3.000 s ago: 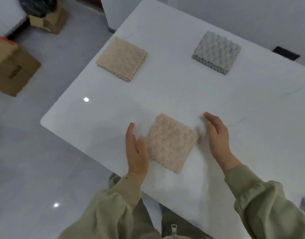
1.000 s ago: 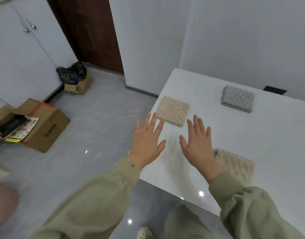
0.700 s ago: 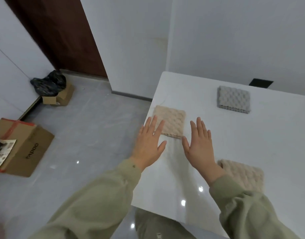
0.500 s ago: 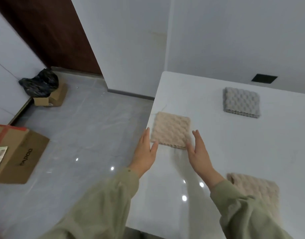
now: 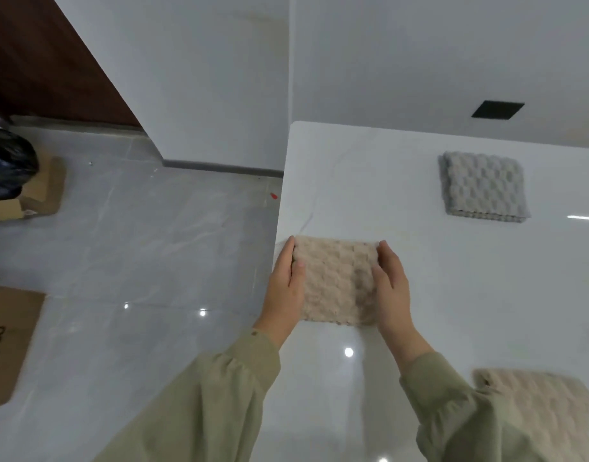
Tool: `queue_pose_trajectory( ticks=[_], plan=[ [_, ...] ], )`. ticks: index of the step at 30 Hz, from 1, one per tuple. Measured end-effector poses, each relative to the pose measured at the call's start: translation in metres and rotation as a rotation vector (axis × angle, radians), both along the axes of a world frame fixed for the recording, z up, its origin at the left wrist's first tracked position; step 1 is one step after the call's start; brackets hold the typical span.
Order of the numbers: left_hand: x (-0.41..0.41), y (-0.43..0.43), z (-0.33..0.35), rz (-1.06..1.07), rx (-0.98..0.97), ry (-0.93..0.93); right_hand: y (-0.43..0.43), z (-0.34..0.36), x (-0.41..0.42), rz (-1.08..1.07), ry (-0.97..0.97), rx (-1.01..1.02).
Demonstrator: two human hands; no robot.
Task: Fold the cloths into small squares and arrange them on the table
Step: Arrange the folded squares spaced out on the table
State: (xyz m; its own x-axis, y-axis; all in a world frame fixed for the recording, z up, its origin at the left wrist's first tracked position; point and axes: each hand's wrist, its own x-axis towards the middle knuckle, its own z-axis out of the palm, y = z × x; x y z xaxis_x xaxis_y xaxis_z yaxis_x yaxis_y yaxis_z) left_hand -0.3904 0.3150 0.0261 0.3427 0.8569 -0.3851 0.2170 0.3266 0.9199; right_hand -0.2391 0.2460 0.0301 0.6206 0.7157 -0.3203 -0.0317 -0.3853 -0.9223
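Note:
A folded beige cloth [image 5: 336, 281] lies near the left edge of the white table [image 5: 436, 278]. My left hand [image 5: 284, 290] holds its left side, thumb on top and fingers along the edge. On the opposite side my right hand [image 5: 391, 290] holds it the same way. A folded grey cloth [image 5: 484, 186] sits at the back right. A second folded beige cloth [image 5: 539, 408] lies at the near right, partly behind my right sleeve.
The table's left edge runs right beside my left hand, with grey tiled floor [image 5: 136, 261] below. Cardboard boxes [image 5: 10, 341] and a black bag [image 5: 6, 165] stand on the floor at the far left. A white wall rises behind the table.
My head turned from the near beige cloth toward the far-left one. Both hands reached forward with spread fingers, then closed in on that cloth's two sides.

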Motion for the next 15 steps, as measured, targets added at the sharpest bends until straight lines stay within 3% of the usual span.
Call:
queue_pose_trajectory(
  ticks=[9,15],
  plan=[
    [0.014,-0.006,-0.010,-0.054,0.107,0.036,0.005,-0.003,-0.009,0.080,-0.034,-0.004],
    [0.005,0.005,-0.004,-0.025,0.068,0.012,0.003,-0.002,-0.006,0.037,-0.037,-0.007]
  ],
)
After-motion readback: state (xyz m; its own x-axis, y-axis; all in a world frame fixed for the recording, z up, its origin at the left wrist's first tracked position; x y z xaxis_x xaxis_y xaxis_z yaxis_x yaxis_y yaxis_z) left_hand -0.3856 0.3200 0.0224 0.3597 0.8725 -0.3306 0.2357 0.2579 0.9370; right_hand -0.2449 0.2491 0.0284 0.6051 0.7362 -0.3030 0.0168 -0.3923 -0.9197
